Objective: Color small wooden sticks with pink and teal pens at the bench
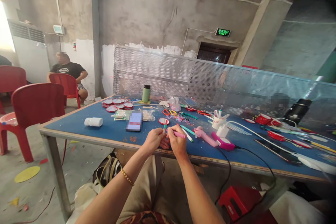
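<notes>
My left hand [154, 138] is closed at the table's front edge, pinching a slim stick [165, 125] with pale and teal parts; its exact kind is too small to tell. Close beside it, my right hand [178, 141] is wrapped round a pink pen-like tool [180, 134], whose left end lies near the left fingertips. Whether the two held pieces touch is hidden by the fingers. Just beyond the hands lies a round red-rimmed disc [163, 121]. A teal pen [187, 130] and a white marker with a green end [187, 135] lie to the right.
On the blue table [105, 140] are a white bottle [93, 122], a phone [134, 120], stacked red-rimmed discs [117, 103], a green flask [146, 93], a pink glue gun [206, 136] and a cup of pens [218, 122]. A perforated metal screen [168, 73] stands behind. A person [69, 71] sits far left.
</notes>
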`<state>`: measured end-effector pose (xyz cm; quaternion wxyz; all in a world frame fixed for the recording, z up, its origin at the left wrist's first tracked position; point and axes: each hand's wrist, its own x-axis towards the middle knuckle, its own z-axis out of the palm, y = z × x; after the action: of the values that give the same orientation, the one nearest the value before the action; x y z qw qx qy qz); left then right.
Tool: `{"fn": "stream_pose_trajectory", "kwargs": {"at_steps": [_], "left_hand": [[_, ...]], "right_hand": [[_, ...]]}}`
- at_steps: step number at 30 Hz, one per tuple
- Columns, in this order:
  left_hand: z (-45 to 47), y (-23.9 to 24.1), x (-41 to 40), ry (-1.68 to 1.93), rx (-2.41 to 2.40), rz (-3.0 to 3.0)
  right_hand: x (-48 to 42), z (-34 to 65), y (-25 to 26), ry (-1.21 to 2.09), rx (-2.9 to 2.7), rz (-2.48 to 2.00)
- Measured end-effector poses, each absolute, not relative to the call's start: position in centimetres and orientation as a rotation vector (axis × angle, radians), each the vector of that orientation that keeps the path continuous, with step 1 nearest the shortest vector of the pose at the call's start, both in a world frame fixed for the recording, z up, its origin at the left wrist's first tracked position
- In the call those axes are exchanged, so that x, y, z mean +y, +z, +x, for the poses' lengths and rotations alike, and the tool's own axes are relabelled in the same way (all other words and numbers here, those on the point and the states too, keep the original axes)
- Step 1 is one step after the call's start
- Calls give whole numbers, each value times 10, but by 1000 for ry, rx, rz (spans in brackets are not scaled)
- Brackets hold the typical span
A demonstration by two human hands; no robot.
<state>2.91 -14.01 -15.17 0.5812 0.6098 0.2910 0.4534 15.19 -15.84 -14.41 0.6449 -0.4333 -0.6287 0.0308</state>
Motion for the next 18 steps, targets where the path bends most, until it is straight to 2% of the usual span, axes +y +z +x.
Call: {"fn": "stream_pose_trajectory", "kwargs": {"at_steps": [7, 18], "left_hand": [[30, -151, -141, 1060, 668, 1418], [30, -153, -140, 1054, 683, 1424]], "right_hand": [[-157, 151, -147, 175, -1374, -996], [-159, 151, -144, 118, -1412, -998]]}}
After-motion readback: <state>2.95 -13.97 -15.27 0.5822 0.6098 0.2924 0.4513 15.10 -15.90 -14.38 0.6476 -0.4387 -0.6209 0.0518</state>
